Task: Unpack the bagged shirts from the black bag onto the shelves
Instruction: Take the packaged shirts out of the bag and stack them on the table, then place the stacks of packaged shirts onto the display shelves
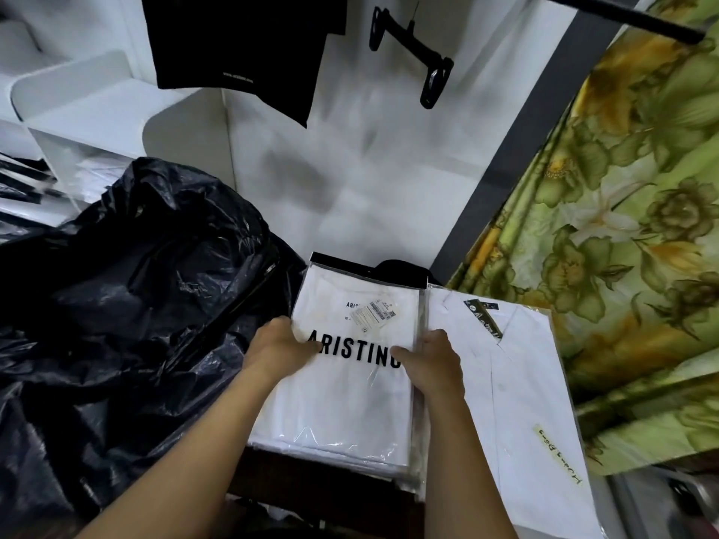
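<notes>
Your left hand (278, 346) grips the left edge of the bagged shirt (350, 394), thumb on top. Your right hand (432, 363) grips its right edge. The shirt lies atop a stack (389, 466), just right of the black bag (136, 285) and touching a second shirt (521, 383).

Dim, flat indoor light casts soft shadows on the motion-blurred white wall (350, 169), glints off the black bag (136, 266) folds, and wide-angle distortion bends the frame edges.
</notes>
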